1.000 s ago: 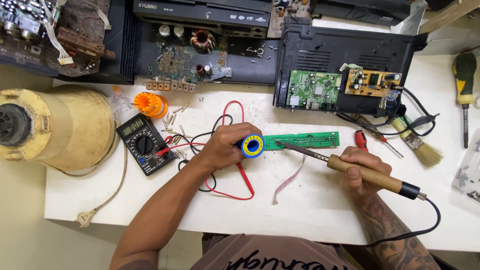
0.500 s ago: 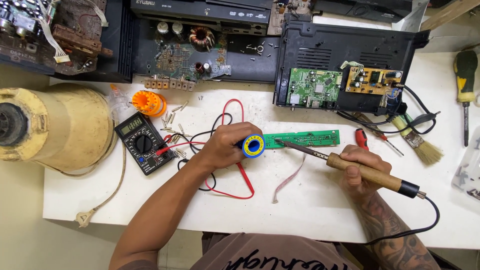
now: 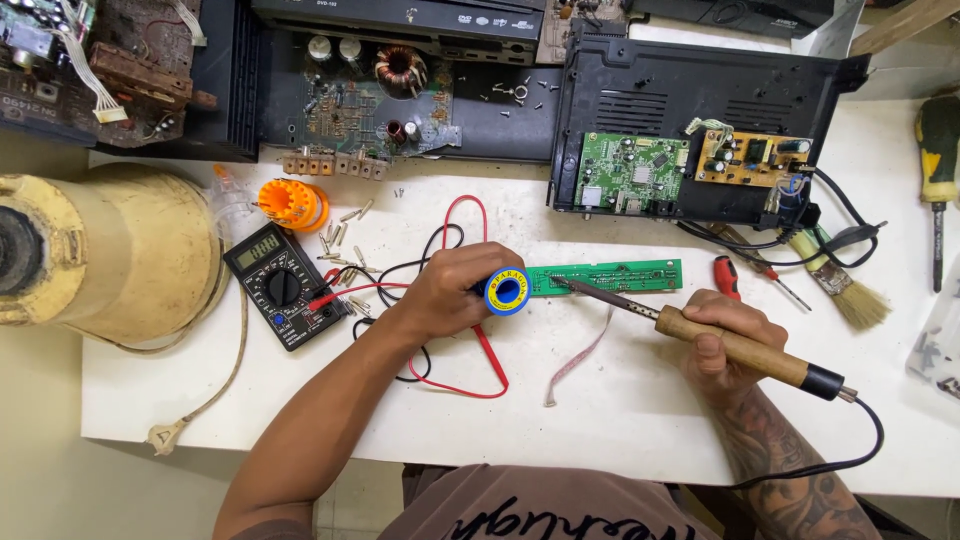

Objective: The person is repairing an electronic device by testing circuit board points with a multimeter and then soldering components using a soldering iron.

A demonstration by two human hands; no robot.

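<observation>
My left hand [image 3: 452, 290] grips a small blue and yellow spool of solder [image 3: 507, 293] at the left end of a long narrow green circuit board [image 3: 610, 275] lying on the white table [image 3: 620, 420]. My right hand [image 3: 722, 335] holds a wooden-handled soldering iron [image 3: 735, 345]; its metal tip [image 3: 572, 286] rests on the green board just right of the spool. The iron's black cord [image 3: 860, 440] trails off to the right and down.
A black multimeter [image 3: 282, 285] with red and black leads [image 3: 470, 340] lies left of my hand, beside an orange spool [image 3: 292, 203] and a large beige housing [image 3: 100, 255]. Open black device cases with boards [image 3: 690, 165] line the back. A brush [image 3: 845, 290], small red screwdriver [image 3: 727, 277] and large screwdriver [image 3: 938, 170] lie right.
Both hands stay almost still; the iron's tip keeps touching the green board next to the spool.
</observation>
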